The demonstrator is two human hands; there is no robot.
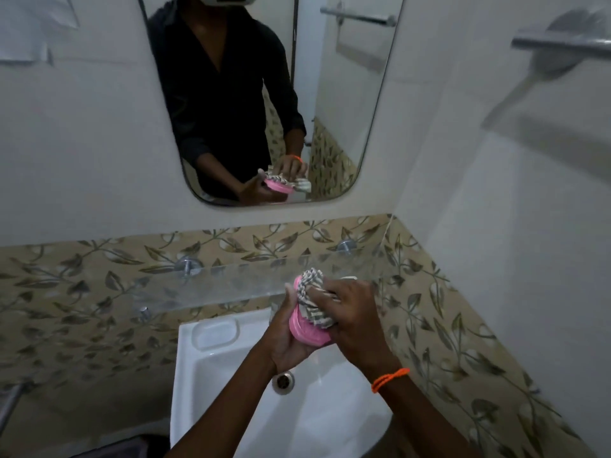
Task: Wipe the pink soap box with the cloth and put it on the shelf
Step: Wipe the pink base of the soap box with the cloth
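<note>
The pink soap box [305, 330] is held tilted above the white sink, gripped from below and the left by my left hand [286, 342]. A grey-and-white striped cloth [312, 294] is bunched against the box's upper side, pressed there by my right hand [355, 317], which wears an orange thread at the wrist. Most of the box's top is hidden under the cloth and fingers. The glass shelf [218, 284] runs along the wall just behind and above my hands, fixed on metal studs.
A white sink [231, 375] with a drain [283, 381] lies under my hands. A mirror [347, 110] hangs above the shelf and reflects me. A metal towel bar [562, 44] juts from the right wall. Leaf-pattern tiles line both walls.
</note>
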